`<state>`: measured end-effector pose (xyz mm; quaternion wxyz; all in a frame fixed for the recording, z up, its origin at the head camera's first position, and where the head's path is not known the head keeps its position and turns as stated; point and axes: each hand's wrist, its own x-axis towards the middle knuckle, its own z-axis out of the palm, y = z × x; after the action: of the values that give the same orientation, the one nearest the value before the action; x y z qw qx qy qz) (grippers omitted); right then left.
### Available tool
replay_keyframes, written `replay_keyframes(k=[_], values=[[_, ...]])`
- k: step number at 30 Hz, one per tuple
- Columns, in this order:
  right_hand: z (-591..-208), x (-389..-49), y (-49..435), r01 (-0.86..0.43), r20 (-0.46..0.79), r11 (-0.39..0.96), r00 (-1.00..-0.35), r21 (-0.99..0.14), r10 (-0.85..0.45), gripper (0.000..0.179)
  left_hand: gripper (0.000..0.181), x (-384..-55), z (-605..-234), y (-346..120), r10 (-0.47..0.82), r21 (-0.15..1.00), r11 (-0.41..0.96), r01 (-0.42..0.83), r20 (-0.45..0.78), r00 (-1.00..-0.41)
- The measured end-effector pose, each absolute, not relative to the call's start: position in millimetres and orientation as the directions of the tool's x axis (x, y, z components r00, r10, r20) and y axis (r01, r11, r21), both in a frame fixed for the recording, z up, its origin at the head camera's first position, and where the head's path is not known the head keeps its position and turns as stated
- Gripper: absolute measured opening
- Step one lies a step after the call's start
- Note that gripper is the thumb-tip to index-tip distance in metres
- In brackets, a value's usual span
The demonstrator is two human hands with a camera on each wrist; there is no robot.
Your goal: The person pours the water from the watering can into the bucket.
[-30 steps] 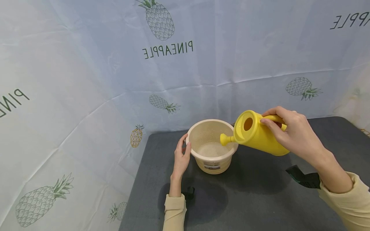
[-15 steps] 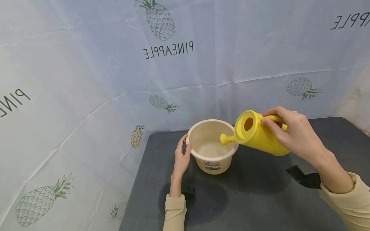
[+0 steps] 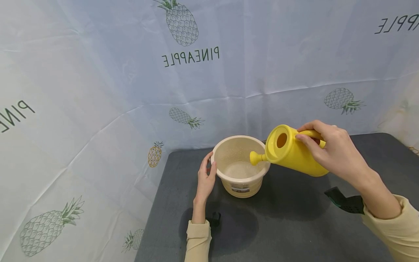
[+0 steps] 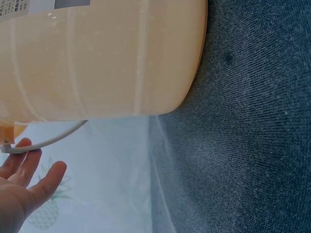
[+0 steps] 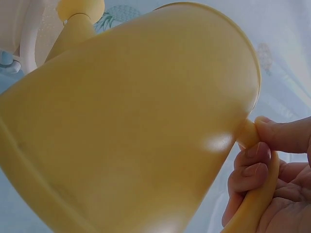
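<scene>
My right hand (image 3: pixel 330 153) grips the handle of a yellow watering can (image 3: pixel 296 154), which is tipped left in the air. Its spout, ending in a round rose, reaches over the opening of a cream bucket (image 3: pixel 242 185). In the right wrist view, fingers (image 5: pixel 252 170) curl round the can's handle. The bucket stands upright with a label on its front. My left hand (image 3: pixel 205 182) holds the bucket's left rim; in the left wrist view some fingers (image 4: pixel 26 165) are at its thin wire handle (image 4: pixel 53 141). Whether water flows from the rose cannot be made out.
The bucket rests on a dark grey cloth-covered table (image 3: pixel 278 233). Close behind it hangs a pale curtain (image 3: pixel 229 83) printed with pineapples, which also runs along the left side. Dark camera mounts (image 3: pixel 345 202) are worn at both wrists.
</scene>
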<state>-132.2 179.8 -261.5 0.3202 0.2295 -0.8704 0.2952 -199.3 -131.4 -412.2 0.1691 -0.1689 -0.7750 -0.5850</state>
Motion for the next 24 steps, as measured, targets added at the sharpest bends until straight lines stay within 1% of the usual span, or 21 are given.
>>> replay_keyframes(k=[24], values=[[-260.2, -135.0, 177.9, -0.597, 0.691, 0.717, -0.686, -0.359, -0.225, 0.022, 0.041, -198.1, -410.3, -130.9, 0.059, 0.854, 0.263, 0.448, 0.449, -0.891]])
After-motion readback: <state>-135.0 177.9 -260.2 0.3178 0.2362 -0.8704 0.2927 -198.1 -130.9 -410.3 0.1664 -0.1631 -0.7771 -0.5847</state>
